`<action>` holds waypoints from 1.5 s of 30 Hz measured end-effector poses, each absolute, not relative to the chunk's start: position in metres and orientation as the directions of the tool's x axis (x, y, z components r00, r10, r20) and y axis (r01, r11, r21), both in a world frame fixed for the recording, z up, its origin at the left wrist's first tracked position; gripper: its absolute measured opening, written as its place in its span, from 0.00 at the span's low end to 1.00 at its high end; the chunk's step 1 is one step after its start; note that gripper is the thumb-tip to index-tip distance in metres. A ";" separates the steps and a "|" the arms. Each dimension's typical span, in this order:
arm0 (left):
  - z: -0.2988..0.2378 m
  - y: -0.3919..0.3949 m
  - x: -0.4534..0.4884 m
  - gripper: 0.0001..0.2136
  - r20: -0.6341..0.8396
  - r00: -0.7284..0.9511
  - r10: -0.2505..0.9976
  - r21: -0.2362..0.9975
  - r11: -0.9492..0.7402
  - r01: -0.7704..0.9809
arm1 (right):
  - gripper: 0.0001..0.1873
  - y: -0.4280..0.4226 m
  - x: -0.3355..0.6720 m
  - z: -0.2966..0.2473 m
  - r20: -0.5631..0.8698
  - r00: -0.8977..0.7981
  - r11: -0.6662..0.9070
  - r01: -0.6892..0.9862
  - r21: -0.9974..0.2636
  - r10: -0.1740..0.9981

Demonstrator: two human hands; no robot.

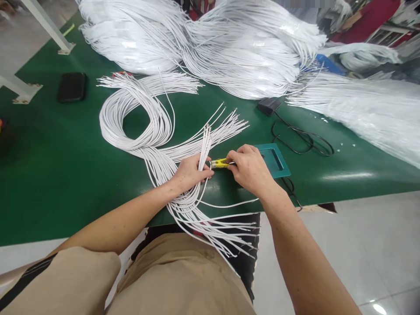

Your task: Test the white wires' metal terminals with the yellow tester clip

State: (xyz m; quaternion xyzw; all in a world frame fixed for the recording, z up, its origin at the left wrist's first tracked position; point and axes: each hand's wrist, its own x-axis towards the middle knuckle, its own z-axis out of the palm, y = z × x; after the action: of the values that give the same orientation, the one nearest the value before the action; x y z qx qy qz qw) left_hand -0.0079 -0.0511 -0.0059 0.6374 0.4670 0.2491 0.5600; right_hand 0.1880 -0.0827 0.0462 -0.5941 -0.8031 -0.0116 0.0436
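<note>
My left hand (193,171) is closed around a small bunch of white wires (204,146), whose ends stick up above the fingers. In my right hand (248,165) is a small yellow tool (220,163) with a metallic tip; its exact kind I cannot tell. The tip points left and lies close to the held wires, near my left fingertips. Under my left wrist runs a larger bundle of white wires (160,168), with loose ends hanging over the table edge toward my lap. That bundle continues into a looped coil (111,120) at the upper left.
Large heaps of white wires (243,57) cover the back of the green table (65,175). A teal tray (278,159), a black adapter (268,106) with a cable (308,138), and a black box-like object (71,87) lie around. A person in a red sleeve (370,19) is at the far right.
</note>
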 end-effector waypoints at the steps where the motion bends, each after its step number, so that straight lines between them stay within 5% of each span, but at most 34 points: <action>1: -0.006 -0.051 -0.008 0.20 -0.217 0.450 0.866 0.950 0.083 0.300 | 0.09 -0.085 0.190 0.046 0.125 -0.267 0.274 0.961 -0.037 0.955; 5: -0.006 -0.049 -0.011 0.21 -0.248 0.500 0.829 0.960 0.141 0.241 | 0.19 -0.095 0.199 0.035 0.346 0.012 -0.011 1.000 -0.004 0.938; 8: -0.004 -0.048 -0.013 0.21 -0.258 0.507 0.823 0.961 0.164 0.224 | 0.24 -0.097 0.205 0.024 0.380 0.119 -0.126 0.992 -0.006 0.917; 15: 0.003 -0.049 -0.020 0.25 -0.206 0.506 0.837 0.978 0.167 0.122 | 0.20 -0.104 0.189 0.031 0.437 0.088 -0.008 0.983 -0.181 0.895; 18: 0.004 -0.048 -0.022 0.24 -0.189 0.524 0.830 0.980 0.189 0.053 | 0.13 -0.123 0.156 0.038 0.425 -0.177 0.331 0.886 -0.324 0.888; 21: 0.005 -0.048 -0.023 0.19 -0.217 0.554 0.804 0.971 0.235 0.039 | 0.10 -0.142 0.121 0.033 0.321 -0.471 0.543 0.817 -0.193 0.822; 24: 0.006 -0.046 -0.023 0.17 -0.242 0.562 0.791 0.962 0.271 0.033 | 0.08 -0.155 0.099 0.023 0.215 -0.459 0.478 0.877 -0.044 0.862; 28: 0.009 -0.045 -0.026 0.16 -0.297 0.565 0.769 0.926 0.376 -0.024 | 0.08 -0.169 0.091 0.019 0.061 -0.297 0.300 0.952 -0.058 0.953; 33: 0.010 -0.044 -0.028 0.19 -0.287 0.584 0.759 0.943 0.331 0.033 | 0.10 -0.163 0.104 0.047 -0.256 -0.196 0.113 0.946 -0.304 0.947; 38: 0.007 -0.048 -0.024 0.21 -0.187 0.534 0.825 0.980 0.196 0.041 | 0.10 -0.120 0.131 0.065 -0.029 0.165 -0.132 0.653 -0.746 0.986; 45: 0.011 -0.052 -0.021 0.18 -0.184 0.569 0.802 0.981 0.110 0.162 | 0.14 -0.086 0.135 0.051 -0.064 0.367 -0.111 0.110 -0.988 0.928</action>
State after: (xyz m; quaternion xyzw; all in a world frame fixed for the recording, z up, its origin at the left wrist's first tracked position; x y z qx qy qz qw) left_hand -0.0214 -0.0524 0.0115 0.6177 0.3901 0.2520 0.6347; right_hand 0.1355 -0.0862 0.0506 -0.6366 -0.4076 0.3878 0.5274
